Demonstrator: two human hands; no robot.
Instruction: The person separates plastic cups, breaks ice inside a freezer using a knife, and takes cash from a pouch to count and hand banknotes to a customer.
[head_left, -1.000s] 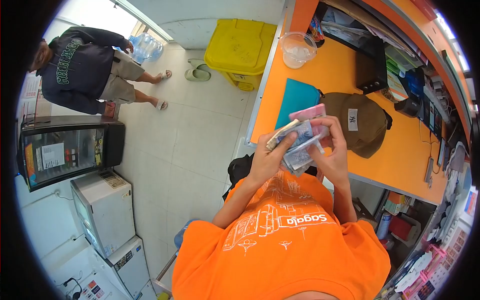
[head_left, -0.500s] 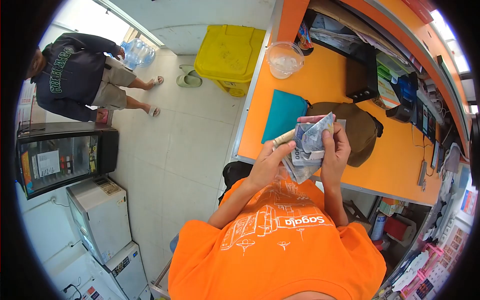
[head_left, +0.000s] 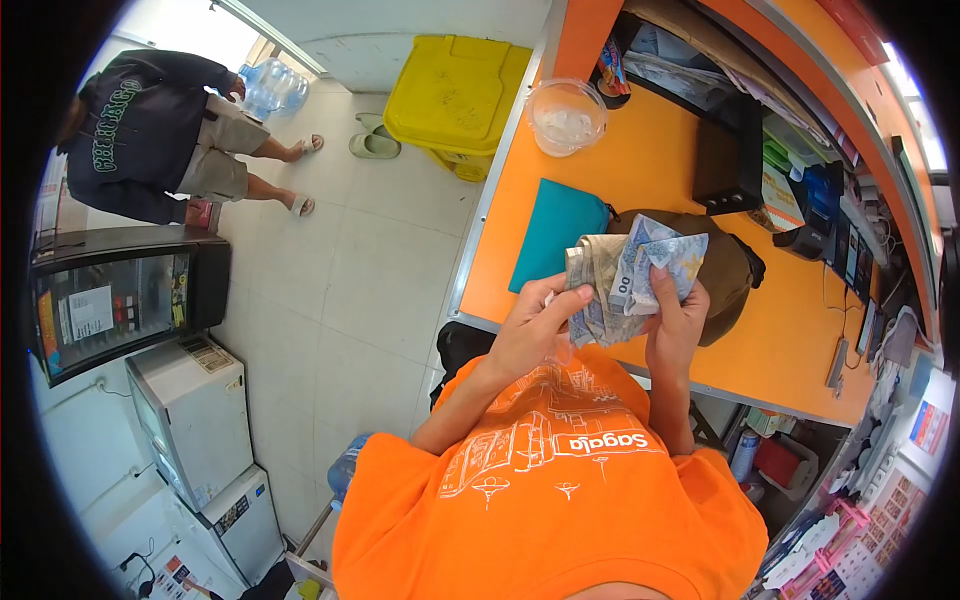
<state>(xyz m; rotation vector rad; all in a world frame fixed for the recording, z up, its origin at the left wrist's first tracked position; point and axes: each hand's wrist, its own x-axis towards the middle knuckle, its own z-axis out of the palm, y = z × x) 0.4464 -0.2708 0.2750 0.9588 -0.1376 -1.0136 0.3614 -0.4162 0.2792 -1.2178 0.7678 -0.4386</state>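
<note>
Several banknotes are fanned between my two hands, just above my orange shirt. My left hand is closed on the brownish and grey notes, its thumb lying across them. My right hand pinches blue notes, with the thumb on top. Behind the notes lies a brown cap, partly hidden by them. A teal pouch rests on the orange desk beyond my left hand.
A clear plastic tub and a black box stand on the desk. Beside it is a yellow bin. At the upper left a person stands near a display fridge and water bottles.
The notes are spread wider, with more brownish ones showing. The pink note seen earlier is no longer visible. My right hand has moved slightly right with the blue notes.
</note>
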